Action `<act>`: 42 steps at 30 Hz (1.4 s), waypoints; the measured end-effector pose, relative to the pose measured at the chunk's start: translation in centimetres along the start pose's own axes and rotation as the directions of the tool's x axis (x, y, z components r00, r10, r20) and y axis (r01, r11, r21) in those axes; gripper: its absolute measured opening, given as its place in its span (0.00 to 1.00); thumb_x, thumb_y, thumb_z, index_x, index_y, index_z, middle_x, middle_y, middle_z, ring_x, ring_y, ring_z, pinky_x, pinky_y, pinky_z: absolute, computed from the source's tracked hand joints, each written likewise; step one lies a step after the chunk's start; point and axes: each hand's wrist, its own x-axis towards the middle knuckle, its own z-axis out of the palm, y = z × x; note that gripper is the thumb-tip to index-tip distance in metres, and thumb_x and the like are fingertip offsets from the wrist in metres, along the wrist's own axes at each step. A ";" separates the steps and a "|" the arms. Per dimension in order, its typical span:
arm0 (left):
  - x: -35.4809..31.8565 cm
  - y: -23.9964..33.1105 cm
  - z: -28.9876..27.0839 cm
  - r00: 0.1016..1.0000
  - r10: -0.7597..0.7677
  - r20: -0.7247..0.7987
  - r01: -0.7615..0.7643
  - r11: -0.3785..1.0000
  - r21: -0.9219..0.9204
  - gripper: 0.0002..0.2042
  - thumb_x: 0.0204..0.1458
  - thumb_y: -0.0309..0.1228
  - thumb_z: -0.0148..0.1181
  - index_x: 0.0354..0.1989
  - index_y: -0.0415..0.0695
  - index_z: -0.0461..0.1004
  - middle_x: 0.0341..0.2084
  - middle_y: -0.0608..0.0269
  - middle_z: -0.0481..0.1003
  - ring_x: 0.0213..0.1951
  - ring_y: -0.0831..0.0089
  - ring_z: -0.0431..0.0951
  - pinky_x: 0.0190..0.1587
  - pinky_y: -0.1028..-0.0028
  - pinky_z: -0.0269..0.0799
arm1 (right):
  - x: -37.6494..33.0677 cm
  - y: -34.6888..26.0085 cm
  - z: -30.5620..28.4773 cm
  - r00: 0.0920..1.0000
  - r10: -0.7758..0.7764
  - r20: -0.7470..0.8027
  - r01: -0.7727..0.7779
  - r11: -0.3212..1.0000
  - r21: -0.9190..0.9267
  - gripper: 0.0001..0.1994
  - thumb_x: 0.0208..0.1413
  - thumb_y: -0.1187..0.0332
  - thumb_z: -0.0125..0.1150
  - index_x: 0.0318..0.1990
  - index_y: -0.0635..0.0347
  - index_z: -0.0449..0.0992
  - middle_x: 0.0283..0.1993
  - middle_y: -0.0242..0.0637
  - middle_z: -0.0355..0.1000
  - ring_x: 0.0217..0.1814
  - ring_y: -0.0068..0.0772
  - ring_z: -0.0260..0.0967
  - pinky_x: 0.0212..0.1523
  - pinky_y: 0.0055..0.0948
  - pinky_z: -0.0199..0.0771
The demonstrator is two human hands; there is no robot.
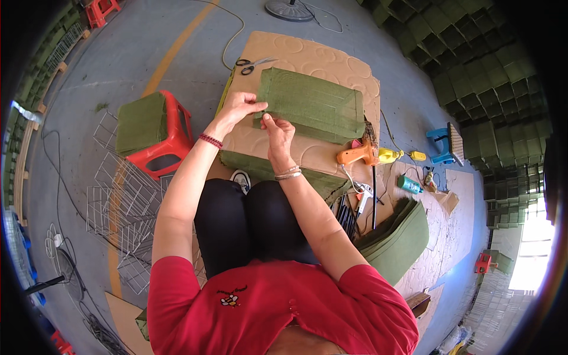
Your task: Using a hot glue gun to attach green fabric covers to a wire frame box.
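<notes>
Both hands meet at the near left corner of a green cloth box point(316, 109). On the left hand point(239, 109), thumb and forefinger pinch the cloth edge, the other fingers loosely curled. On the right hand point(280, 135), the fingers fold inward and the thumb closes against the same corner, pinching the cloth just below the left fingertips. The 2 hands are very near each other; whether they touch is hard to tell.

Some right fingertips are hidden behind that hand, and the bit of cloth between the pinches is too small to make out. The box's underside is out of sight, and the shirt point(278, 307) is cut off at the lower edge.

From the pinched corner, the box stretches away to the right, lying on brown cardboard point(349, 66) in front of the person's knees. Scissors point(251, 65) lie beyond the left hand, near the box's far left corner. An orange glue gun point(358, 155) sits to the right of the right hand, just beside the box's near right corner. A red stool point(158, 155) stands left of the cardboard.
</notes>
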 end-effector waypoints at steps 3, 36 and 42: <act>-1.3 0.8 0.1 1.000 0.007 -0.017 -0.005 0.997 0.083 0.09 0.50 0.33 0.68 0.28 0.41 0.78 0.23 0.74 0.74 0.28 0.86 0.67 0.32 0.80 0.62 | 0.2 0.0 -0.2 1.000 0.010 -0.011 -0.010 1.000 -0.001 0.06 0.54 0.72 0.66 0.29 0.66 0.80 0.25 0.33 0.76 0.24 0.16 0.63 0.27 0.17 0.58; -1.9 -0.3 0.4 0.984 0.163 -0.071 -0.138 0.952 0.275 0.13 0.48 0.30 0.68 0.18 0.41 0.69 0.14 0.77 0.62 0.21 0.87 0.58 0.23 0.78 0.52 | -0.4 -1.9 -1.7 0.998 0.007 -0.061 -0.014 0.994 -0.108 0.10 0.54 0.68 0.67 0.31 0.68 0.81 0.24 0.31 0.75 0.25 0.17 0.67 0.28 0.18 0.64; -2.0 -0.1 0.5 0.986 0.154 -0.068 -0.130 0.953 0.272 0.13 0.47 0.30 0.68 0.18 0.41 0.69 0.14 0.77 0.62 0.21 0.86 0.58 0.23 0.78 0.53 | 0.0 -0.9 -2.0 0.998 -0.046 -0.042 0.042 0.995 -0.091 0.09 0.55 0.68 0.67 0.29 0.67 0.81 0.25 0.32 0.76 0.24 0.16 0.65 0.28 0.18 0.62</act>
